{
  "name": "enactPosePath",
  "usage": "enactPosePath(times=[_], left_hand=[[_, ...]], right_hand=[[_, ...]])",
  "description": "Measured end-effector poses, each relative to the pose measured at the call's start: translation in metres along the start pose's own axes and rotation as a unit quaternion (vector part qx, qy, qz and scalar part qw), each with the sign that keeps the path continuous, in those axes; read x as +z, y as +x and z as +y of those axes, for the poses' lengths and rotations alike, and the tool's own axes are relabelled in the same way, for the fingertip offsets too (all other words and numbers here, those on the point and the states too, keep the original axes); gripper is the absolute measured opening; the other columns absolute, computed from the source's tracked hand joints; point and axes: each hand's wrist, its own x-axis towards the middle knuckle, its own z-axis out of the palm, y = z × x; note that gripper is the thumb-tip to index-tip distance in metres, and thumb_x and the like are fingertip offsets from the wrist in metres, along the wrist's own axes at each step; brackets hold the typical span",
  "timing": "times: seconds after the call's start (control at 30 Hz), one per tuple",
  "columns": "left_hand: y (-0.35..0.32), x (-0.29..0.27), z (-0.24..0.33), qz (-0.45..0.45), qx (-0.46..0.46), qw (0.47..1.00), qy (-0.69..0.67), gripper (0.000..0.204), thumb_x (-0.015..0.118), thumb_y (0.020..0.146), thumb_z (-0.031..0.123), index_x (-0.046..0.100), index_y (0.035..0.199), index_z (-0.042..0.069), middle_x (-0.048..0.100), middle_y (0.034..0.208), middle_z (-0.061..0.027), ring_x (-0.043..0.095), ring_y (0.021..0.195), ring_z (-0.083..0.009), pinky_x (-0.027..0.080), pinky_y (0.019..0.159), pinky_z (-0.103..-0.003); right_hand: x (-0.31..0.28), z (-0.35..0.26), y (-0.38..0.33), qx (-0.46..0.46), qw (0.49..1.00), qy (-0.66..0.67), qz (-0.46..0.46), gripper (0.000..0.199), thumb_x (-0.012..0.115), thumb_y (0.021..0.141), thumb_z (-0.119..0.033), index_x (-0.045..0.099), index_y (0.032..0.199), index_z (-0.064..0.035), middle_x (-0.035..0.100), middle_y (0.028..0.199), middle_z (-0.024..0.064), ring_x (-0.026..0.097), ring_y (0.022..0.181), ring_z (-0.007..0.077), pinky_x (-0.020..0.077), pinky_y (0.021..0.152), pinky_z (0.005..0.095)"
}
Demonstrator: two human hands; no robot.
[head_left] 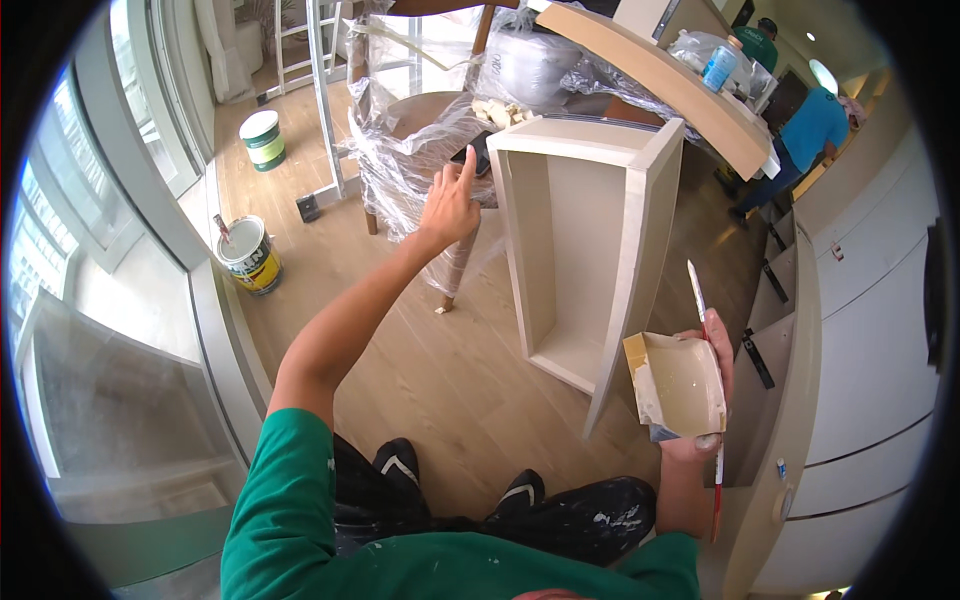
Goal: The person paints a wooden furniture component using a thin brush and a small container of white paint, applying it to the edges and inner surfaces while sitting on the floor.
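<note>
My left hand [452,208] reaches forward with its index finger stretched out and the other fingers loosely curled, holding nothing. Its fingertip is at a dark phone-like object [481,154] on the plastic-wrapped chair [420,115]; whether they touch I cannot tell. In my right hand [718,365] is a cut-down carton [680,385] with beige paint inside. The same hand grips a thin paintbrush [717,490], pale at its upper end and red along the lower handle. Between my hands stands a beige drawer-like box [585,250] on end, its open side toward me.
Two paint cans stand at left, one open [250,255] with a brush in it, one green and white [262,140]. Behind them is a ladder [325,100]. A board-topped table [660,85] carries a blue bottle [722,64]. Two people work at far right. Cabinets [870,330] line the right.
</note>
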Motion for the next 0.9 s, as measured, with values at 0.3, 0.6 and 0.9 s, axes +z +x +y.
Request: enactPosePath(times=[0.3,0.6,0.9], left_hand=[[0.013,0.024,0.020,0.055,0.049,0.997,0.014,0.103,0.061,0.073,-0.002,0.017,0.165,0.009,0.045,0.142,-0.0245,0.045,0.128,-0.0458,0.038,0.110,-0.054],[0.010,0.032,0.023,0.052,0.075,0.995,0.029,0.102,0.058,0.073,-0.006,0.016,0.165,0.005,0.041,0.149,-0.0274,0.042,0.135,-0.0462,0.034,0.116,-0.052],[-0.005,0.042,0.027,0.056,0.083,0.991,0.093,0.096,0.056,0.074,-0.004,0.023,0.163,0.005,0.037,0.156,-0.0259,0.040,0.138,-0.0469,0.034,0.117,-0.054]], right_hand=[[-0.014,0.023,0.001,0.009,0.998,0.024,0.053,0.118,0.074,0.080,-0.067,0.027,0.156,0.0108,0.058,0.132,0.0199,0.051,0.140,0.0354,0.0237,0.127,0.0555],[-0.020,0.060,-0.002,0.037,0.996,0.083,0.023,0.111,0.078,0.080,-0.055,0.029,0.155,0.0099,0.048,0.151,0.0185,0.042,0.146,0.0451,0.0354,0.121,0.0546],[-0.018,0.065,-0.002,0.064,0.988,0.142,0.013,0.114,0.088,0.077,-0.046,0.027,0.156,0.0110,0.044,0.155,0.0250,0.040,0.149,0.0339,0.0362,0.121,0.0480]])
